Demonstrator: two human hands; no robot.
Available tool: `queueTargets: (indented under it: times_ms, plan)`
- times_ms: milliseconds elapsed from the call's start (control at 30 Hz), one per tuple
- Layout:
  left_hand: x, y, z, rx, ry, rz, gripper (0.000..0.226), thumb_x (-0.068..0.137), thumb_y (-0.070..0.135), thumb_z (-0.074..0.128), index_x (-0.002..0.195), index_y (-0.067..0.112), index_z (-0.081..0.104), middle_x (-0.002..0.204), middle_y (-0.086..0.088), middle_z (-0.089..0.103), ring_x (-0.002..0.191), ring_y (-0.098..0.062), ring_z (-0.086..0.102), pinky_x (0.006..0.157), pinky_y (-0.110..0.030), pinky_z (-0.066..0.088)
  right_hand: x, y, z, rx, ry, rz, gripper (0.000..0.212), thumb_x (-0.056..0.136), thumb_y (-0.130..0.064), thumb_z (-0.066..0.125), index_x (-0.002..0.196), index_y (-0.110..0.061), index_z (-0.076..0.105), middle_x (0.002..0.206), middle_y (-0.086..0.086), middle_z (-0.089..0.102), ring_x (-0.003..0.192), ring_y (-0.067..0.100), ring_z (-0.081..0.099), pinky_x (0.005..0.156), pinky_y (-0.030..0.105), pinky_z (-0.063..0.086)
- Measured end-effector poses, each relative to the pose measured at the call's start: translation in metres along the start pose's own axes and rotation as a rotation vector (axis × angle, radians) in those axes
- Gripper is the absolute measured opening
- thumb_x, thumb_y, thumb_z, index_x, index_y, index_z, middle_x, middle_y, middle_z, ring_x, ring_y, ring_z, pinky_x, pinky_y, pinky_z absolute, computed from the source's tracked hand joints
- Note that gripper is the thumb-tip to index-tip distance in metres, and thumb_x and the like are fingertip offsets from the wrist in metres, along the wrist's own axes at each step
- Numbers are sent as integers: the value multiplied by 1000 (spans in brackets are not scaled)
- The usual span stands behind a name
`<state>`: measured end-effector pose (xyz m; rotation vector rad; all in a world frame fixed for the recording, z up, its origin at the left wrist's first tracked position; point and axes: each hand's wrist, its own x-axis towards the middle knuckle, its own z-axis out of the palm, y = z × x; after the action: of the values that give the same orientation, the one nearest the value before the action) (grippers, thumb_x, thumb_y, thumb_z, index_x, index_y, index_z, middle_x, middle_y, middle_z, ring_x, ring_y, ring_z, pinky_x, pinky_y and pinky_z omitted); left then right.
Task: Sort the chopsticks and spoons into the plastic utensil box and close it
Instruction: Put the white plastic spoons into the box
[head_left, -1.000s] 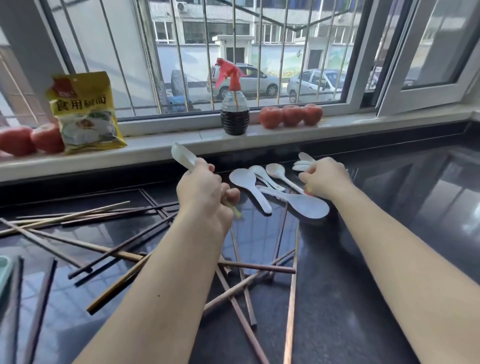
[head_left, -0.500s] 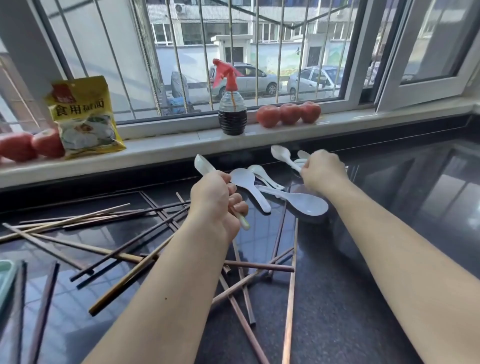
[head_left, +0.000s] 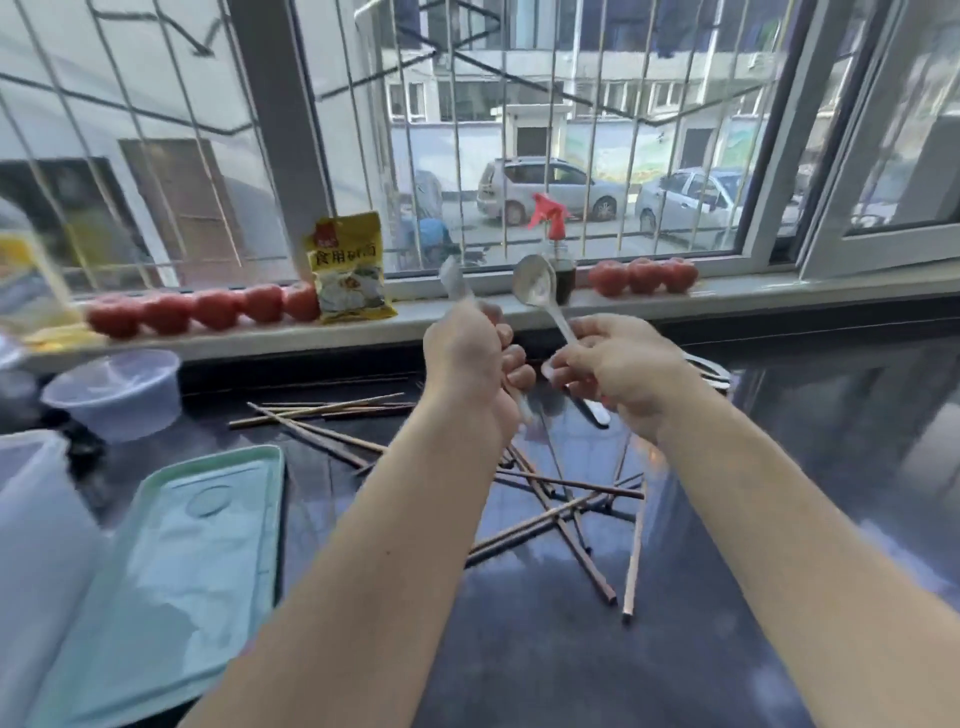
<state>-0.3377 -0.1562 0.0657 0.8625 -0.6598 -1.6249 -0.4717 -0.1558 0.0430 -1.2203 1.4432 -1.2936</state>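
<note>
Left hand (head_left: 470, 358) clamped on spoon (head_left: 453, 280); right hand (head_left: 618, 364) pinches second spoon (head_left: 535, 283). Advise: align bowls, stack, then carry to box.

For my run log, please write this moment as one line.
left hand: holds white spoon | right hand: holds spoon | chopsticks: scattered on counter

White spoons (head_left: 535, 283) above the hands; brown chopsticks (head_left: 550, 506) below them on the glossy black tabletop (head_left: 779, 519); a pale green lid (head_left: 197, 561) left of the left hand (head_left: 467, 364).
</note>
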Motion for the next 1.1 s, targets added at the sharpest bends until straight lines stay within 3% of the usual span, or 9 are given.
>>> queueTargets:
  times_ms: [233, 333, 367, 400, 433, 600, 667, 800, 1100]
  plan:
    - [-140, 193, -132, 234, 75, 502, 24, 106, 18, 35, 86, 20, 48, 58, 6, 36, 40, -9, 27, 40, -20, 19, -75, -106, 176, 2, -246, -248, 10, 96, -6, 56, 95, -16, 60, 77, 6, 58, 54, 12, 46, 48, 28, 37]
    - [-195, 232, -216, 459, 356, 587, 19, 104, 18, 45, 91, 26, 35, 65, 0, 43, 35, -9, 28, 39, -18, 16, -125, -131, 263, -40, -407, -266, 19, 100, -26, 59, 86, -14, 59, 60, -1, 55, 47, 13, 42, 44, 27, 35]
    - [-207, 238, -243, 484, 463, 588, 32, 104, 19, 50, 114, 22, 20, 70, -4, 47, 32, -7, 28, 38, -16, 15, -143, -135, 290, -57, -490, -278, 21, 102, -23, 57, 85, -11, 59, 57, 0, 54, 46, 13, 43, 43, 27, 36]
    - [-216, 242, -266, 464, 516, 595, 24, 103, 24, 54, 89, 25, 36, 77, -9, 50, 31, -6, 27, 36, -15, 15, -160, -137, 315, -89, -559, -303, 20, 103, -19, 55, 87, -8, 60, 60, 3, 54, 47, 14, 44, 44, 28, 38]
    - [-223, 245, -283, 408, 541, 600, 17, 101, 30, 59, 95, 15, 58, 83, -12, 52, 31, -6, 25, 36, -15, 15, -177, -137, 339, -119, -600, -331, 18, 102, -17, 54, 90, -6, 61, 65, 8, 54, 49, 17, 47, 47, 30, 41]
    - [-225, 256, -347, 302, 641, 578, 17, 96, 25, 70, 91, 15, 58, 71, -6, 40, 43, -11, 24, 36, -20, 20, -228, -128, 415, -277, -696, -390, 9, 99, -12, 50, 102, -4, 53, 67, 16, 67, 48, 24, 67, 38, 26, 47]
    - [-221, 260, -365, 279, 642, 506, 13, 94, 21, 72, 95, 13, 61, 77, -6, 43, 43, -10, 25, 35, -20, 21, -224, -123, 425, -337, -697, -426, 11, 97, -15, 56, 103, -7, 50, 76, 16, 70, 60, 29, 73, 50, 41, 60]
    - [-208, 252, -372, 441, 503, 354, 9, 93, 18, 72, 95, 10, 66, 88, -12, 50, 35, -7, 25, 35, -18, 19, -199, -126, 434, -614, -618, -632, 63, 90, -35, 68, 143, -25, 37, 110, 7, 63, 93, 29, 68, 76, 49, 61]
    - [-202, 234, -392, 296, 539, 225, 9, 100, 16, 45, 98, 11, 52, 99, -10, 58, 39, -9, 21, 38, -17, 18, -162, -71, 449, -1636, -691, -626, 27, 91, -35, 59, 109, -14, 65, 76, -4, 54, 80, 22, 57, 70, 31, 48]
